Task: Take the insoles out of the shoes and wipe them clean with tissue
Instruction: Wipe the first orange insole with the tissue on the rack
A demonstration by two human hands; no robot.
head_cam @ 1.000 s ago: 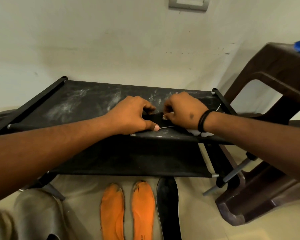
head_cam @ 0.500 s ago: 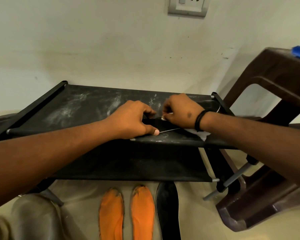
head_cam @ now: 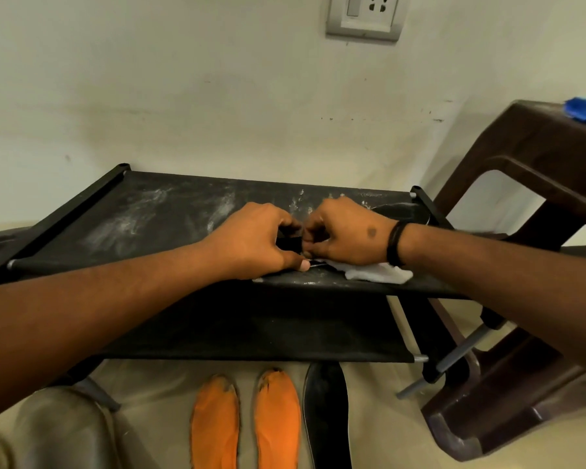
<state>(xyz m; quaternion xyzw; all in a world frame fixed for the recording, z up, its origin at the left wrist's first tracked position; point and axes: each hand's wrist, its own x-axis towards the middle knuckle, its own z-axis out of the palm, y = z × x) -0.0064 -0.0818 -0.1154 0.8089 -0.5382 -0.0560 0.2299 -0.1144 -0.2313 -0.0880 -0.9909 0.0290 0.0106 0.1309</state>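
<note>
Black insole (head_cam: 318, 252) lies on rack (head_cam: 156, 211) top shelf, long axis left-right, far end showing past right wrist near rack's right rail. Left hand (head_cam: 254, 243) curls over its near end, thumb pressed at front edge. Right hand (head_cam: 345, 236), fingers curled, bunches tissue (head_cam: 376, 274) on insole just right of left hand. Wipe likely runs rightward along that axis. Three insoles lie on floor below.
</note>
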